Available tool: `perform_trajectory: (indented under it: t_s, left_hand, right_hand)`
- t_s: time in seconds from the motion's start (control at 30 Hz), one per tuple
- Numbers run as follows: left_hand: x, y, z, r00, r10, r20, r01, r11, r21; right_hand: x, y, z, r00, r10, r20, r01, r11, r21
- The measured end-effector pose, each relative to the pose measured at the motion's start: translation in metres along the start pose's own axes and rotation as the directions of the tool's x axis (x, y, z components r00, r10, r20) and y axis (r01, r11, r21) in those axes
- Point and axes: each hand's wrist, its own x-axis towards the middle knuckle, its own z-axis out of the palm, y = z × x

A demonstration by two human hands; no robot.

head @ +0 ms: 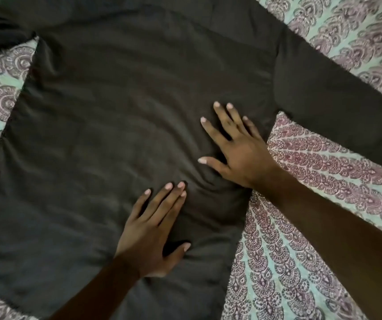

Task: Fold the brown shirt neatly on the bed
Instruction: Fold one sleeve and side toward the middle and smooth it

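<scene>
The brown shirt (107, 125) lies spread flat across the bed, filling most of the view. One long sleeve (338, 105) stretches out to the right; the other sleeve at the top left is partly cut off. My left hand (155, 229) rests flat on the cloth near the shirt's lower right part, fingers apart. My right hand (236, 146) lies flat on the shirt's right side seam just below the armpit, fingers spread. Small wrinkles gather in the fabric between the two hands. Neither hand grips the cloth.
The bed sheet (301, 227), pale green with purple paisley print, shows on the right, along the left edge and at the bottom left corner. My two bare forearms reach in from the bottom and bottom right.
</scene>
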Motion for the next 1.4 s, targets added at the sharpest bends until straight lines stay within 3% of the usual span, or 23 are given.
perform_trajectory:
  t_s: [0.1, 0.27, 0.4, 0.6, 0.83, 1.03, 1.13, 1.2, 1.27, 1.33, 1.4]
  left_hand:
    - [-0.003, -0.002, 0.003, 0.999, 0.005, -0.037, -0.006, 0.999, -0.040]
    - [-0.006, -0.004, 0.006, 0.997, 0.033, -0.074, -0.036, 0.998, -0.042]
    - [-0.007, -0.002, 0.006, 0.996, 0.036, -0.085, -0.038, 0.999, -0.028]
    - [-0.010, 0.000, 0.009, 0.993, 0.057, -0.104, -0.053, 0.998, 0.041]
    - [-0.067, 0.006, 0.014, 0.998, 0.058, -0.035, -0.054, 0.994, 0.098]
    - [-0.138, 0.002, 0.009, 0.947, 0.279, 0.158, -0.298, 0.948, 0.110]
    - [-0.147, -0.013, -0.002, 0.901, 0.419, 0.111, -0.422, 0.907, 0.009]
    - [-0.124, -0.023, -0.007, 0.936, 0.350, -0.034, -0.351, 0.935, -0.042]
    - [-0.090, -0.036, -0.014, 0.977, 0.185, -0.103, -0.186, 0.983, 0.002]
    - [-0.063, -0.055, -0.019, 0.992, 0.099, -0.079, -0.092, 0.992, 0.091]
    - [-0.058, -0.074, -0.017, 0.995, 0.103, -0.011, -0.100, 0.983, 0.151]
  right_hand:
    - [-0.004, -0.016, 0.014, 0.997, 0.067, -0.024, -0.067, 0.997, -0.026]
    - [-0.095, -0.053, 0.025, 0.999, -0.045, 0.001, 0.045, 0.996, -0.074]
    - [-0.162, -0.073, 0.037, 0.997, -0.047, 0.060, 0.051, 0.996, -0.071]
    - [-0.145, -0.086, 0.029, 0.983, 0.171, -0.063, -0.167, 0.984, 0.062]
    - [-0.150, -0.131, 0.054, 0.950, 0.307, -0.061, -0.303, 0.951, 0.068]
    - [-0.239, -0.183, 0.061, 0.950, 0.311, 0.008, -0.312, 0.950, 0.019]
    - [-0.248, -0.198, 0.054, 0.904, 0.427, -0.034, -0.425, 0.904, 0.057]
    - [-0.229, -0.203, 0.049, 0.857, 0.501, -0.118, -0.495, 0.866, 0.079]
    - [-0.193, -0.205, 0.043, 0.825, 0.532, -0.191, -0.515, 0.846, 0.137]
    - [-0.154, -0.208, 0.043, 0.828, 0.529, -0.186, -0.497, 0.846, 0.195]
    - [-0.129, -0.218, 0.052, 0.831, 0.540, -0.137, -0.504, 0.834, 0.225]
